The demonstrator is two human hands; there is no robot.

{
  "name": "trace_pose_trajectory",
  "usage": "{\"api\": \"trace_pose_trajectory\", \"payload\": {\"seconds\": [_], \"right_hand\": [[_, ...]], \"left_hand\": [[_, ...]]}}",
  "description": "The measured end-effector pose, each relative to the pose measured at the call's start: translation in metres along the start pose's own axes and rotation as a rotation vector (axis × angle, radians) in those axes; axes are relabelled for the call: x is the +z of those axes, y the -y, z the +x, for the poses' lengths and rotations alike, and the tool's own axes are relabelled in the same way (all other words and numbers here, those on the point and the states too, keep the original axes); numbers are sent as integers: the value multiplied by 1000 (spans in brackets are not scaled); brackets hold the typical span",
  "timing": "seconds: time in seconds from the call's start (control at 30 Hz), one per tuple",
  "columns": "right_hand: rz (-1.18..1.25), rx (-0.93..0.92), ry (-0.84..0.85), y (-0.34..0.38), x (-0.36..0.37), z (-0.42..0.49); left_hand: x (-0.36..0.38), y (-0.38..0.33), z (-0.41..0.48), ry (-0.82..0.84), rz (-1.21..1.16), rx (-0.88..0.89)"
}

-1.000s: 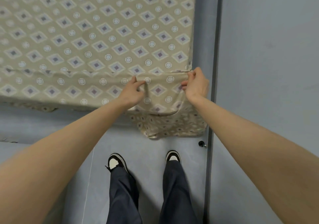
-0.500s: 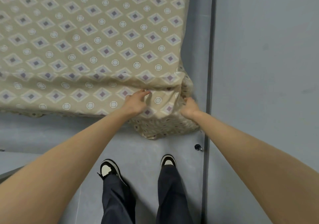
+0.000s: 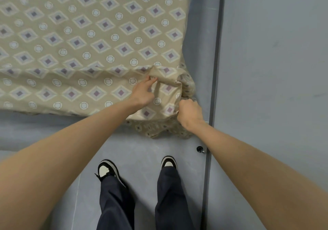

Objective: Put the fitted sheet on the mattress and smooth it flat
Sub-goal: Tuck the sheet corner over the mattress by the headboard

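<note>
Two hands grip the fitted sheet at the mattress's near right corner. The beige, diamond-printed sheet lies across the mattress top, hiding the mattress itself; a shallow crease runs along the near edge.

- Left hand: on the near side of the mattress by the corner, fingertips pinching a raised fold of sheet.
- Right hand: at the corner itself, fist closed round gathered cloth.
- Loose hem: bunched, hanging below the corner, not tucked.

Obstruction: grey wall stands close along the mattress's right side, with a vertical metal strip between, leaving a narrow gap. Grey floor lies in front of the mattress; on it, a small black knob and two black-and-white shoes.
</note>
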State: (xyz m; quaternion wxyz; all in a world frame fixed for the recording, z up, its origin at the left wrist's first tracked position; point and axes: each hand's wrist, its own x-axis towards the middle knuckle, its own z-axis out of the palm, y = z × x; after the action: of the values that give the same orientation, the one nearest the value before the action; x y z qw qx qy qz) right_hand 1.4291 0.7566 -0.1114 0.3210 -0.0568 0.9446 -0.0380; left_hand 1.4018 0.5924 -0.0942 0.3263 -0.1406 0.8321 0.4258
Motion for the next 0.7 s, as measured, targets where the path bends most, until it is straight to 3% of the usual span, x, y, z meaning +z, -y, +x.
{"api": "trace_pose_trajectory", "payload": {"seconds": [0.23, 0.4, 0.7], "right_hand": [[-68, -49, -8, -3, -14, -6], [65, 14, 45, -4, -24, -8], [167, -100, -131, 34, -89, -5]], "left_hand": [[-19, -9, -6, 34, -78, -91], [-32, 0, -21, 25, -101, -181], [-77, -16, -56, -144, -42, -227]]}}
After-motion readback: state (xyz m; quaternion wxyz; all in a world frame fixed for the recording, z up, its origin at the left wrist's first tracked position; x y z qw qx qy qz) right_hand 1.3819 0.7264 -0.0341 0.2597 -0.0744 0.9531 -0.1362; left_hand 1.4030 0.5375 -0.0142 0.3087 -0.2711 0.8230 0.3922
